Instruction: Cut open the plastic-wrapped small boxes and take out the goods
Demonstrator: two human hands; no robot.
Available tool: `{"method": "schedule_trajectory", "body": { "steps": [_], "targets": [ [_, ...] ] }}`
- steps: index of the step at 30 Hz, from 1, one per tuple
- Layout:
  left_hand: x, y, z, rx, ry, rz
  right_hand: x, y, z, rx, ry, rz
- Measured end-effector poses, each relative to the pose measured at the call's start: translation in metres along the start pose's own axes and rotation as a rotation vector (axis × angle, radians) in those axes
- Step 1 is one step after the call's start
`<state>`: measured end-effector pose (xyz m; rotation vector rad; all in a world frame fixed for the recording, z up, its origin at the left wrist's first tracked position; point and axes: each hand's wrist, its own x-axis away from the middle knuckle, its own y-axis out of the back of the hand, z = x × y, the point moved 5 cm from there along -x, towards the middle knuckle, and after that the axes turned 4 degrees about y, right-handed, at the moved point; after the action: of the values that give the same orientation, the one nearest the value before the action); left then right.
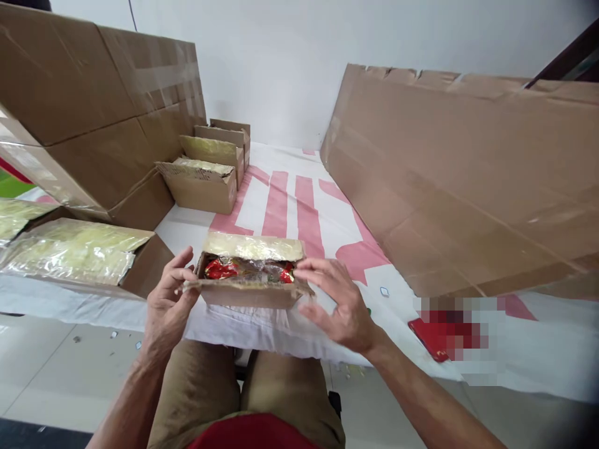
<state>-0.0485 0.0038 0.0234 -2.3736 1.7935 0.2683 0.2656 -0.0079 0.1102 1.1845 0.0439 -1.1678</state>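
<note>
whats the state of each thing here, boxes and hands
small box: open, near flap folded down, red packets showing inside
left hand: gripping the small box's left end
right hand: fingers spread, touching the small box's right end
box at left edge: open, taped flaps folded out
row of boxes behind: flaps part raised
large carton on left: taped, lying tilted

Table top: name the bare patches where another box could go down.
Best: the pink-striped cloth beyond the open box, between the row of small boxes and the leaning cardboard sheet. A smaller white patch lies right of the right hand. The left side is crowded with foil-lined boxes.
</note>
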Motion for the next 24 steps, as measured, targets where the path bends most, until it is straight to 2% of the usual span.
{"method": "schedule_trajectory", "body": {
  "steps": [3, 6, 10, 15, 20, 24],
  "targets": [
    [0.001, 0.003, 0.000, 0.013, -0.003, 0.092, -0.001, -0.002, 0.020, -0.218, 0.112, 0.141],
    [0.004, 0.005, 0.003, 0.034, 0.007, 0.120, -0.007, -0.002, 0.020, -0.254, 0.028, 0.210],
    [0.005, 0.005, 0.005, 0.059, -0.036, 0.109, -0.032, -0.014, 0.018, -0.078, -0.029, 0.315],
    [0.003, 0.004, 0.006, 0.008, -0.063, 0.179, -0.064, -0.033, 0.011, 0.202, -0.096, 0.412],
    [0.001, 0.003, 0.006, -0.074, -0.124, 0.165, -0.073, -0.034, 0.007, 0.335, -0.070, 0.393],
    [-0.001, 0.003, 0.007, -0.046, -0.095, 0.210, -0.085, -0.031, -0.007, 0.416, -0.033, 0.385]
  ]
}}
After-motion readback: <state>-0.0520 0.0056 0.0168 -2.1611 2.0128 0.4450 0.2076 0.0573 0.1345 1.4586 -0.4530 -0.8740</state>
